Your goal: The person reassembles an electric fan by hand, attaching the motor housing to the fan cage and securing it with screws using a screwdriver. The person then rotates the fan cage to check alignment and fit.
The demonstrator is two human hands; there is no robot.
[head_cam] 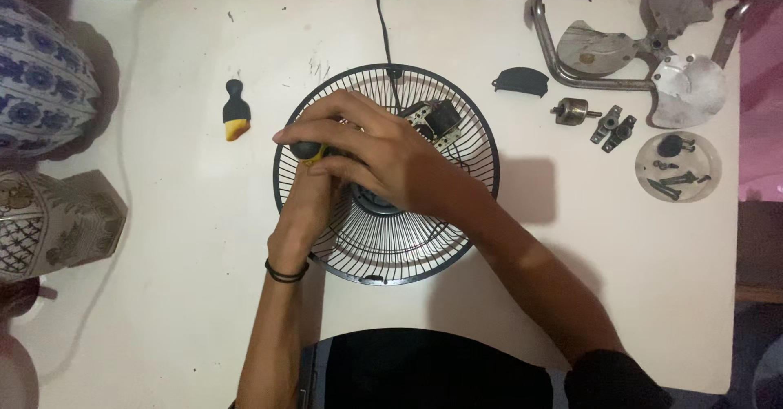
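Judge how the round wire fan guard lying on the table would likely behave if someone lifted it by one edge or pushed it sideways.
The fan guard is thin wire, so probably light, flexing slightly when lifted. A motor part sits on it, likely making that side heavier. The cord running from it could drag against a push.

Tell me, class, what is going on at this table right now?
A person works over a round wire fan grille lying flat on a white table. The right hand grips a black-and-yellow screwdriver; the left hand steadies beneath it. A dish of screws, metal fan blades and another screwdriver lie aside.
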